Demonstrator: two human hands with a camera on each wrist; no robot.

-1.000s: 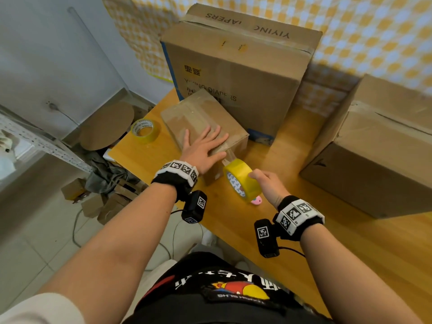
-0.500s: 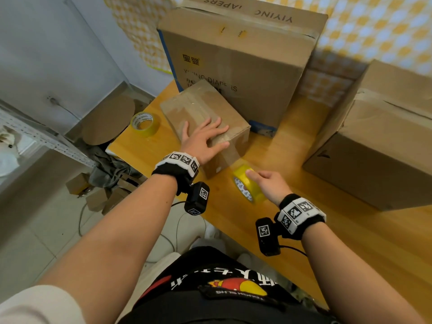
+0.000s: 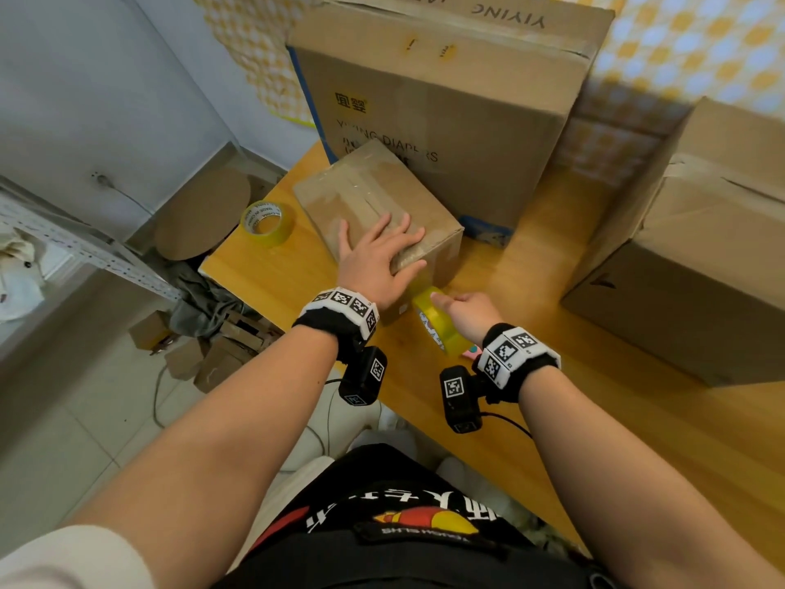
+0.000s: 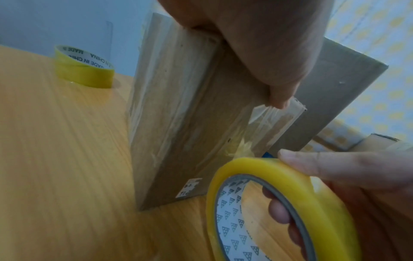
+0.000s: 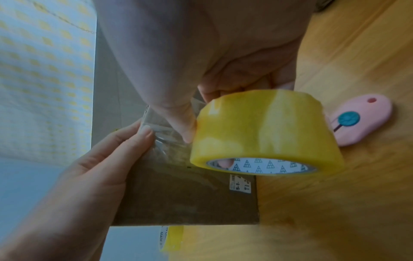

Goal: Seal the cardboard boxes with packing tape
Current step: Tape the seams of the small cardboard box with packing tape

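A small cardboard box (image 3: 374, 197) stands on the wooden table (image 3: 573, 397), with clear tape across its top. My left hand (image 3: 376, 259) lies flat on the box top with fingers spread. In the left wrist view one finger (image 4: 279, 95) presses the clear tape strip (image 4: 266, 123) at the box's upper edge. My right hand (image 3: 465, 314) grips a yellow tape roll (image 3: 437, 323) with fingers through its core. It holds the roll (image 5: 263, 132) close against the near side of the box (image 5: 190, 199), low by the table.
A second yellow tape roll (image 3: 267, 223) lies left of the box. A pink cutter (image 5: 362, 121) sits on the table beside the held roll. A large printed box (image 3: 446, 99) stands behind and another large box (image 3: 701, 257) to the right. The table edge (image 3: 255, 282) drops to a cluttered floor.
My right hand has carried the roll down from the box's top edge along its near side, close to the table. The left hand has stayed flat on the box top.
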